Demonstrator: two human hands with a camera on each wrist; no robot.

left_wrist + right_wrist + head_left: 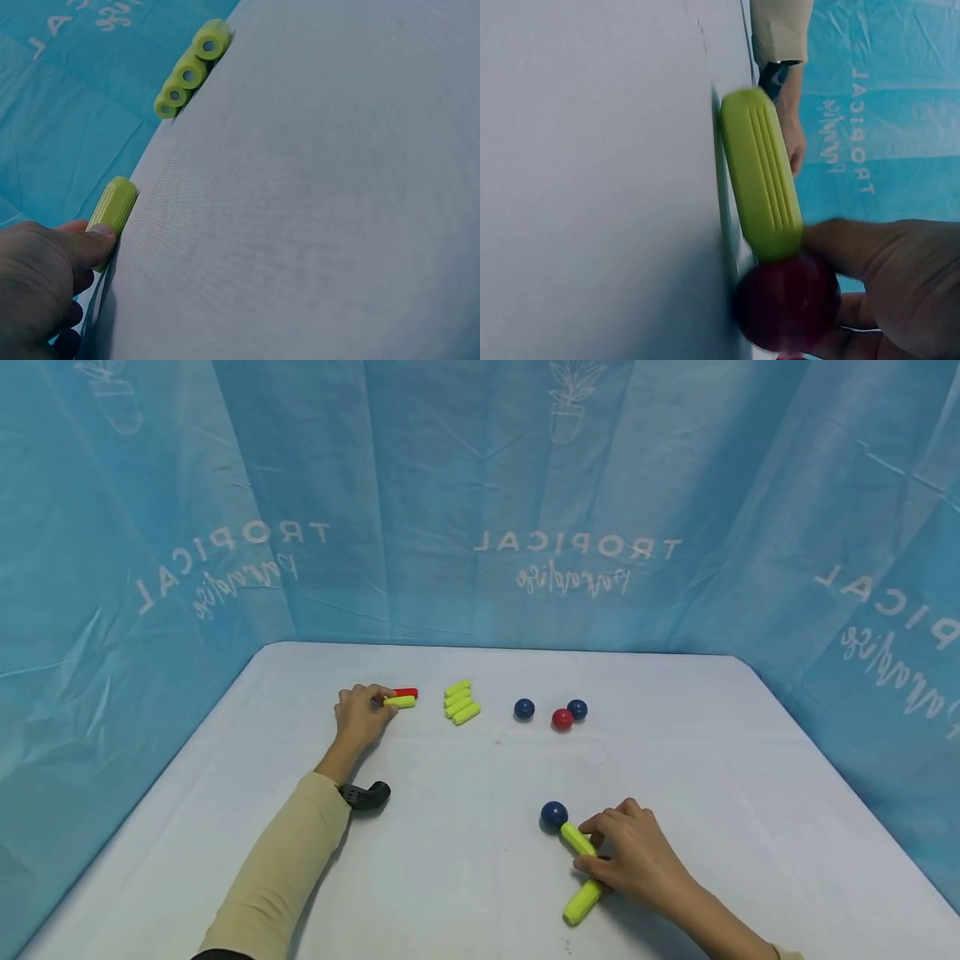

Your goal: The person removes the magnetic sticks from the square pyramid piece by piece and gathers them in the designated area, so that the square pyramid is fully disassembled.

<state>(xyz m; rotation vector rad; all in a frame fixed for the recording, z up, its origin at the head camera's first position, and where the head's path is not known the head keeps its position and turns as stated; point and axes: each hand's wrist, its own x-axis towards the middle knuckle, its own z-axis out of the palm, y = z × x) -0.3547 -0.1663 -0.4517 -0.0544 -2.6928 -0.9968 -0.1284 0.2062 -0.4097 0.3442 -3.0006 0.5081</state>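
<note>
My left hand [362, 720] pinches a yellow-green magnetic rod [401, 702] between thumb and fingers at the far left of the table. A red rod [406, 693] lies just behind it. Nearer the front right, my right hand [637, 860] grips a dark red ball [787, 306], which the hand hides in the head view. One yellow-green rod [582, 902] runs from there toward the front. Another yellow-green rod [576, 838] leads to a dark blue ball [554, 815], forming a bent shape on the cloth.
Several yellow-green rods [459, 702] lie side by side at the back; their ends show grey discs in the left wrist view. Two blue balls [524, 709] and a red ball [562, 719] sit to their right. A blue printed curtain [450, 585] surrounds the white table [450, 827].
</note>
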